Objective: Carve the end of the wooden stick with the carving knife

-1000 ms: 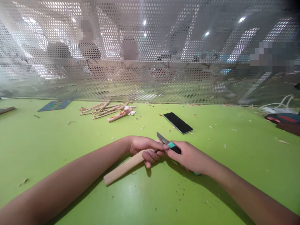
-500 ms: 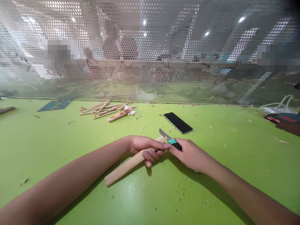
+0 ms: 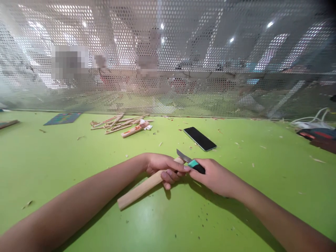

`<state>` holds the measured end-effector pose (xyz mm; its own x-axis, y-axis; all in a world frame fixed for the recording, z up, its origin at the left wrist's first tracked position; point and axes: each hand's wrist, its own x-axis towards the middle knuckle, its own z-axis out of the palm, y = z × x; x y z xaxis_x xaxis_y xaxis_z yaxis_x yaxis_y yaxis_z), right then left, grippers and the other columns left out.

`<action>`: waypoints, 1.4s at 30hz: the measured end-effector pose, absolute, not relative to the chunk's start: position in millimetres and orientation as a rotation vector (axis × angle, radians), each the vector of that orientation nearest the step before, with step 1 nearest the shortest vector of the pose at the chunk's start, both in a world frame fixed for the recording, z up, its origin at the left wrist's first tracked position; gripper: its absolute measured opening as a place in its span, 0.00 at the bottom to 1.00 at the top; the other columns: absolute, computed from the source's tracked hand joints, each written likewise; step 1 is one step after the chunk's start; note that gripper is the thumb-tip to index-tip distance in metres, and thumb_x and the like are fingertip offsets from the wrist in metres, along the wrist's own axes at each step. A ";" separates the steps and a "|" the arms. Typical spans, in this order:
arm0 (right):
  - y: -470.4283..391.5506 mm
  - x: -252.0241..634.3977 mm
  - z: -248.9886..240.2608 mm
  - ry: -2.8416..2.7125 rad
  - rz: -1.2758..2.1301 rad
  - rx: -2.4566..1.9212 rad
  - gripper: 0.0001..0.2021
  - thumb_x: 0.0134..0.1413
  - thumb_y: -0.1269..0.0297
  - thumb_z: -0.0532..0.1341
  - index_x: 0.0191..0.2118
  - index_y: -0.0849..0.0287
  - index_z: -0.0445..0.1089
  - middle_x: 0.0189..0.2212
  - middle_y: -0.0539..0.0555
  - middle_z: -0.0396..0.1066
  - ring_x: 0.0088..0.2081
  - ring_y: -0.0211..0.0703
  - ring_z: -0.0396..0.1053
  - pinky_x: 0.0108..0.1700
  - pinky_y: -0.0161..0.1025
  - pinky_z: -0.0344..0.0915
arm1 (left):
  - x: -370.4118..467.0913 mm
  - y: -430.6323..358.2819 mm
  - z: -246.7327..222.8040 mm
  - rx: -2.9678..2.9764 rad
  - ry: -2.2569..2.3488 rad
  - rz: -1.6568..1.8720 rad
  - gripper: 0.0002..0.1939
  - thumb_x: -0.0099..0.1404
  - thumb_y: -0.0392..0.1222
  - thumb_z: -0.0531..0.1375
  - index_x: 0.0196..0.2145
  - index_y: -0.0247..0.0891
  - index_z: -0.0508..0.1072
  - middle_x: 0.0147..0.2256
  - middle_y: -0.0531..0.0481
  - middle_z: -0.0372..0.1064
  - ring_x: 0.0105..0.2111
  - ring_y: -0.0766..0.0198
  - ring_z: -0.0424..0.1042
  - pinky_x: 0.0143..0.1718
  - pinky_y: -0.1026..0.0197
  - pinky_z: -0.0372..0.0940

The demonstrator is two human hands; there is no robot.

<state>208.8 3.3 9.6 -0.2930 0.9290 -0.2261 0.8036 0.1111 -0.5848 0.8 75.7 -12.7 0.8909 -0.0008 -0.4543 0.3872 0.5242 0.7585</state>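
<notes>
A pale wooden stick (image 3: 140, 190) slants across the middle of the head view, its near end low and to the left. My left hand (image 3: 165, 169) is closed around its upper part, the thumb stretched along toward the far end. In my right hand (image 3: 214, 176) is a utility knife (image 3: 196, 166) with a black and teal handle, gripped in closed fingers. Its grey blade is out, pointing up and left across the far end of the stick. Whether the edge touches the wood I cannot tell. My left thumb tip meets the right hand beside the handle.
On the green table (image 3: 91, 164) lie a black phone (image 3: 200, 138), a pile of thin carved sticks (image 3: 119, 122), a stained wood piece (image 3: 135, 129) and a patterned card (image 3: 63, 118). White cables (image 3: 312, 119) sit far right. Behind rises a perforated screen (image 3: 168, 94). Shavings are scattered about.
The knife has turned and come down a little, so its blade now lies lower, across the stick's far end. My left hand keeps its hold on the stick.
</notes>
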 end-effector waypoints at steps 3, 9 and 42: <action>3.0 208.6 10.1 -2.191 0.944 -1.728 0.13 0.64 0.54 0.56 0.34 0.57 0.67 0.24 0.48 0.66 0.24 0.37 0.57 0.24 0.33 0.50 | 1.2 76.2 -13.6 1.001 0.427 -0.240 0.27 0.55 0.59 0.72 0.24 0.41 0.60 0.16 0.64 0.50 0.14 0.75 0.48 0.27 0.66 0.71; -0.1 210.0 11.9 -2.230 1.100 -1.670 0.12 0.65 0.54 0.55 0.35 0.56 0.65 0.22 0.44 0.61 0.20 0.34 0.56 0.21 0.32 0.48 | 2.5 76.5 -15.2 1.008 0.423 -0.248 0.28 0.54 0.59 0.73 0.23 0.41 0.60 0.16 0.64 0.50 0.14 0.75 0.50 0.27 0.65 0.72; -2.4 210.2 14.5 -2.280 0.958 -1.640 0.18 0.69 0.48 0.54 0.37 0.57 0.70 0.28 0.52 0.73 0.26 0.42 0.69 0.28 0.36 0.61 | 3.5 75.6 -15.4 0.992 0.570 -0.183 0.30 0.48 0.62 0.75 0.25 0.42 0.61 0.16 0.65 0.48 0.15 0.75 0.45 0.26 0.59 0.73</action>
